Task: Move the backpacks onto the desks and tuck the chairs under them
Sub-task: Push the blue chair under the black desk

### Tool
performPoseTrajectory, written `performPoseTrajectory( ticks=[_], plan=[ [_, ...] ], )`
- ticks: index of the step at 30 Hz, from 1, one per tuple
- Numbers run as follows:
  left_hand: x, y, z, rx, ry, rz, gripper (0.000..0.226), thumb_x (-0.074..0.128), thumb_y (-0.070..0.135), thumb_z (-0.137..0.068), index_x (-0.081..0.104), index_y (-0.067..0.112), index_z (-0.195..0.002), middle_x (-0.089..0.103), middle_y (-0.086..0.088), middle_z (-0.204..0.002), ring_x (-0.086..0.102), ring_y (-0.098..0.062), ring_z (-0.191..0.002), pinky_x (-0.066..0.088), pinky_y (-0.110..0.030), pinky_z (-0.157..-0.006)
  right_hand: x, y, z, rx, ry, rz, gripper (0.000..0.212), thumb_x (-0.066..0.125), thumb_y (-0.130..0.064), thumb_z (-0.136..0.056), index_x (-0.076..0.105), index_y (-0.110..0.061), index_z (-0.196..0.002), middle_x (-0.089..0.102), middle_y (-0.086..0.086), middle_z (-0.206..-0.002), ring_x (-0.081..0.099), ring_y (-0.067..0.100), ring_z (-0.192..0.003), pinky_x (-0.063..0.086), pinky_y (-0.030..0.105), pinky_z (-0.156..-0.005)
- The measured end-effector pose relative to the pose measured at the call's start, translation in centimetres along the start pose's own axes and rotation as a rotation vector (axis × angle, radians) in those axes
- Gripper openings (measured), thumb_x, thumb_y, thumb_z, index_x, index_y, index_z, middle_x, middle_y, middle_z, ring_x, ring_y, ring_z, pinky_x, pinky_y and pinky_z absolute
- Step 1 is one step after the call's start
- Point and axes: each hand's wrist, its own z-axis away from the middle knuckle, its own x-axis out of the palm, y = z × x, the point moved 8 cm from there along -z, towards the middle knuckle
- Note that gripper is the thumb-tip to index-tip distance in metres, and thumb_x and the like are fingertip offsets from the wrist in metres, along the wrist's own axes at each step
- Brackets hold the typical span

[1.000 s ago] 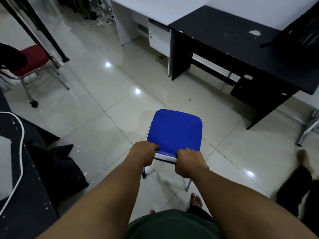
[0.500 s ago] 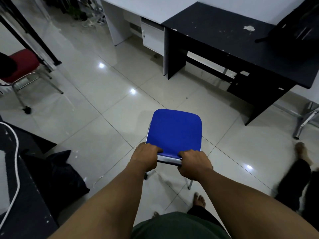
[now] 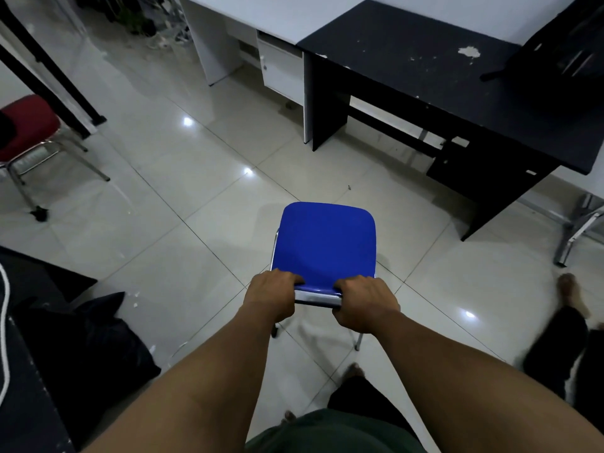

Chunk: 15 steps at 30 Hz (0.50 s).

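Note:
A blue chair (image 3: 325, 245) with a chrome frame stands on the tiled floor in front of me. My left hand (image 3: 273, 297) and my right hand (image 3: 364, 304) both grip its near edge. A black desk (image 3: 457, 93) lies ahead to the right, with open leg room beneath it. A black backpack (image 3: 575, 50) rests on that desk's far right end. Another dark bag (image 3: 88, 348) lies on the floor at the lower left. A red chair (image 3: 27, 125) stands at the far left.
A white desk (image 3: 261, 14) with a drawer unit adjoins the black desk on the left. Another person's leg and bare foot (image 3: 568, 292) are at the right. A dark desk edge with a white cable (image 3: 5, 338) is at my left. Chrome legs (image 3: 575, 230) stand at right.
The blue chair and both hands have moved forward across the floor toward the black desk, which looks nearer. The grip is unchanged.

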Motion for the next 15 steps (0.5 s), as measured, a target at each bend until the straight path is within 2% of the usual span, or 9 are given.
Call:
performPoseTrajectory(
  ticks=[3,6,13,15],
  plan=[
    [-0.4,0.1,-1.0,-0.035,0.007,0.018,0.05,0.062,0.019,-0.08,0.058,0.037,-0.126,0.067,0.004,-0.111,0.061,-0.02,-0.098,0.05,-0.031,-0.083,-0.4,0.7,-0.9,-0.025,-0.006,-0.001,0.019,0.053,-0.047,-0.075,0.056,-0.032,-0.085,0.054,-0.01,-0.067,0.047,0.011,-0.054,0.034,0.026,-0.053],
    [-0.8,0.4,-2.0,-0.067,0.019,0.021,0.052,0.063,0.019,-0.079,0.058,0.039,-0.126,0.068,0.004,-0.11,0.061,-0.02,-0.097,0.05,-0.032,-0.083,-1.0,1.7,-1.9,-0.057,0.005,0.016,0.018,0.052,-0.046,-0.073,0.054,-0.031,-0.082,0.053,-0.009,-0.065,0.044,0.013,-0.051,0.03,0.026,-0.052],
    [-2.0,1.6,-5.2,-0.126,0.036,0.032,0.053,0.061,0.019,-0.08,0.058,0.039,-0.128,0.067,0.001,-0.109,0.062,-0.022,-0.096,0.05,-0.033,-0.083,-2.3,4.7,-4.7,-0.104,-0.003,0.03,0.025,0.055,-0.053,-0.076,0.059,-0.033,-0.091,0.046,-0.012,-0.065,0.035,0.004,-0.049,0.02,0.022,-0.048],
    [-2.2,1.7,-6.1,-0.132,0.04,0.026,0.053,0.061,0.021,-0.08,0.057,0.039,-0.129,0.067,0.001,-0.11,0.062,-0.021,-0.096,0.05,-0.032,-0.082,-2.5,5.4,-5.6,-0.116,-0.002,0.034,0.028,0.053,-0.056,-0.076,0.06,-0.033,-0.091,0.047,-0.011,-0.065,0.036,0.005,-0.049,0.02,0.023,-0.048]
  ],
)
